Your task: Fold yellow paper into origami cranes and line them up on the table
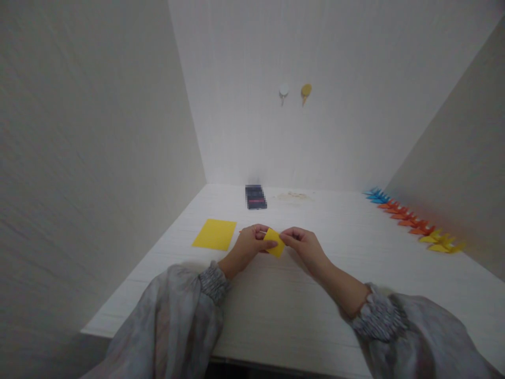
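A small folded piece of yellow paper is held up between my two hands, just above the white table. My left hand grips it from the left, with the thumb lying across its front face. At its upper right edge, my right hand pinches the paper between thumb and fingertips. Some fingers of both hands are hidden behind the paper and the palms. Beside my left hand lies a flat yellow sheet of paper.
A dark, pixelated phone-like object lies near the back wall. Folded paper cranes in blue, orange and yellow line the right side. White and yellow hooks hang on the back wall. Walls enclose the table on three sides.
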`<state>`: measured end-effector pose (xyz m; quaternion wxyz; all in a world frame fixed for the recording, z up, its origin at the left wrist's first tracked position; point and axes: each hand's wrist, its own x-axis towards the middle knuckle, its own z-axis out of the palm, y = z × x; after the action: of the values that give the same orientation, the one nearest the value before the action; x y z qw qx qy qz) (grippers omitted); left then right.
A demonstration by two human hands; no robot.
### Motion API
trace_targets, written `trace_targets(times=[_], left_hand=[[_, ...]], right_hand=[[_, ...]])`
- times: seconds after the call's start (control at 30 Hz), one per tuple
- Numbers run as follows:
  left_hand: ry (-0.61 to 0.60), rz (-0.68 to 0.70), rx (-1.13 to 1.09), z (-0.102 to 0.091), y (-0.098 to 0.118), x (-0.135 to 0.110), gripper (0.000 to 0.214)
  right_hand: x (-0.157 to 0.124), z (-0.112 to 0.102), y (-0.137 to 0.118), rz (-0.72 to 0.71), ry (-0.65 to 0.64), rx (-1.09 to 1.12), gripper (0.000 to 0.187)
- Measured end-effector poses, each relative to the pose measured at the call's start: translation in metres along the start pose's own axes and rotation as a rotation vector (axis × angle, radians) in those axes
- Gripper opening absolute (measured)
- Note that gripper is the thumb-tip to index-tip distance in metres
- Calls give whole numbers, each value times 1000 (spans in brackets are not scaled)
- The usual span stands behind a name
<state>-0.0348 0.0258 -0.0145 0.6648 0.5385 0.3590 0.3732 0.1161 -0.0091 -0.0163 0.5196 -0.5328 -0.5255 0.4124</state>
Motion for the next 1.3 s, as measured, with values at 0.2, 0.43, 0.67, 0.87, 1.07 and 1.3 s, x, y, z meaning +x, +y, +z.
trace_targets(times=[0.2, 0.43, 0.67, 0.87, 1.07, 1.3], left_hand=[[-18, 77, -52, 0, -1, 1, 38], [40, 157, -111, 1, 6, -1, 37], [67, 134, -113, 0, 5, 0, 33], [85, 113, -109, -1, 5, -1, 33], [122, 94, -87, -2, 5, 2, 31], [60, 1, 31, -3, 2, 2, 23]], right_hand=[[0, 4, 3, 35, -27, 133, 21], [0, 5, 8, 116, -210, 112, 18], [2, 5, 12, 104, -158, 38, 13], [0, 5, 7, 85, -162, 8, 11], [0, 3, 6, 63, -119, 55, 11], [6, -5, 5, -23, 143, 139, 17]])
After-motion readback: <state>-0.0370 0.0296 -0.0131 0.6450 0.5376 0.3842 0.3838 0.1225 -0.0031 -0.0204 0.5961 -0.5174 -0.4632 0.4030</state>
